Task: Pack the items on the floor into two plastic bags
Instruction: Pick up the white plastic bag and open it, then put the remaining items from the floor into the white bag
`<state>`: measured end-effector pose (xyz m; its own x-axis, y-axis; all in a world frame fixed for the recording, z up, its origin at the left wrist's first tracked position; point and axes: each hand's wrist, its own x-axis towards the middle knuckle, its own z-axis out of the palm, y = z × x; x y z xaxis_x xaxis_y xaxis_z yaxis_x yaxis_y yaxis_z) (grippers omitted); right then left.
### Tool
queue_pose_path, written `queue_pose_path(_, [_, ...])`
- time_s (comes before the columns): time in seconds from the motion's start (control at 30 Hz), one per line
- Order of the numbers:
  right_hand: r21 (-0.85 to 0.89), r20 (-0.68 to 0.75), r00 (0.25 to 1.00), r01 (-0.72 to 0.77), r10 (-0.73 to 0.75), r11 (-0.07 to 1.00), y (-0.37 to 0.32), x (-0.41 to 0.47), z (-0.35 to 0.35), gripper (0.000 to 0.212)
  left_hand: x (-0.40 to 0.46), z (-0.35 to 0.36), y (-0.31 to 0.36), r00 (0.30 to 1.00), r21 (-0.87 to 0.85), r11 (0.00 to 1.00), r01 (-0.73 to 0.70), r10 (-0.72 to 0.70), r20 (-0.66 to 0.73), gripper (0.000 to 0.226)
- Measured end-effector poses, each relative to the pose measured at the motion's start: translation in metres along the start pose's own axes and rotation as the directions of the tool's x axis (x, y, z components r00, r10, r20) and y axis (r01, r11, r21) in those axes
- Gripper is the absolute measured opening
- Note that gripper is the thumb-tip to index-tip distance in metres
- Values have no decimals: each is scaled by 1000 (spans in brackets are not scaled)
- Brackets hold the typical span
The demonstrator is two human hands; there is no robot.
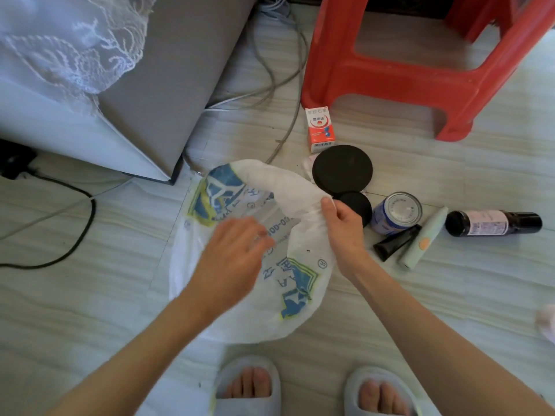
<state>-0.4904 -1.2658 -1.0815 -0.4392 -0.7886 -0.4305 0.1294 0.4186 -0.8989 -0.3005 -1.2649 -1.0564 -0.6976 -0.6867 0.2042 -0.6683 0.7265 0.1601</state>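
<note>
A white plastic bag (279,307) with blue and yellow print hangs between my hands above the floor. My right hand (342,226) pinches the bag's upper right rim. My left hand (234,253) reaches into the bag's mouth, fingers blurred and loosely bent. On the floor to the right lie a red and white medicine box (320,130), a large black round lid (342,169), a smaller black lid (357,205), a blue tin can (396,213), a black tube (395,242), a pale green pen-like device (423,238) and a dark bottle (492,223).
A red plastic stool (399,73) stands at the back right. A grey and white cabinet (156,85) with lace cloth (75,46) is at the left. Cables (279,85) run across the tiled floor. My slippered feet (249,385) are below.
</note>
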Motion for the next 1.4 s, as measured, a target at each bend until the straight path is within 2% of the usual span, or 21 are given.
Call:
queue_pose_path(0.03, [-13,-11,1000,14,-14,1000,0,-1,-1,36,-10,13,6,991,-8,1000,-2,4,136,41])
queue_pose_path(0.1, [-54,-6,999,48,-48,997,1,-3,-2,30,-20,37,7,910,-30,993,111,-90,404,52])
queue_pose_path(0.17, [-91,23,996,90,-88,992,2,-8,-3,31,-18,54,-1,755,5,969,248,-197,626,53])
queue_pose_path(0.23, [-115,35,992,127,-124,985,2,-11,-6,33,-10,64,-11,598,91,963,255,-231,767,53])
queue_pose_path(0.3, [-137,9,986,168,-168,976,1,-13,-10,30,-6,70,-17,480,137,957,257,-249,841,55])
queue_pose_path(0.37, [-170,-32,974,214,-223,962,0,-12,-12,24,-7,70,-18,418,189,951,245,-279,864,57])
queue_pose_path(0.5, [-181,-37,961,265,-276,947,-2,-13,-9,12,-18,69,-21,401,293,938,187,-345,849,76])
queue_pose_path(0.6, [-153,76,962,270,-261,951,-3,-20,-3,8,-15,69,-29,366,252,931,265,-339,867,71])
queue_pose_path(0.63, [-165,126,960,269,-250,949,-5,-22,-2,8,-11,65,-31,385,203,921,331,-329,862,64])
queue_pose_path(0.67, [-191,172,956,268,-237,944,-5,-23,-2,10,-8,60,-33,433,141,901,410,-329,839,58])
queue_pose_path(0.73, [-252,226,948,279,-224,927,-5,-27,-7,16,-5,42,-30,605,5,858,513,-365,708,48])
queue_pose_path(0.8, [-293,231,945,294,-231,910,-5,-32,-15,23,-10,20,-22,791,-65,873,483,-403,461,41])
queue_pose_path(0.83, [-313,219,947,295,-234,902,-4,-35,-21,26,-13,10,-17,851,-79,891,447,-397,345,38])
queue_pose_path(0.93, [-417,174,952,303,-252,857,0,-46,-42,36,-12,-12,3,941,-132,934,333,-319,113,36])
queue_pose_path(1.07, [-616,90,928,336,-360,712,2,-50,-87,41,21,-28,39,984,-149,975,166,-173,-37,41])
queue_pose_path(1.17, [-687,-64,930,222,-361,692,1,-36,-118,47,57,-21,69,999,-113,993,33,-35,-11,42])
queue_pose_path(1.27, [-699,-111,945,145,-307,701,2,-8,-135,68,101,-6,87,980,-10,1000,-3,5,200,61])
queue_pose_path(1.4, [-723,36,967,201,-254,661,18,29,-139,87,145,32,85,842,141,990,-27,-54,536,75])
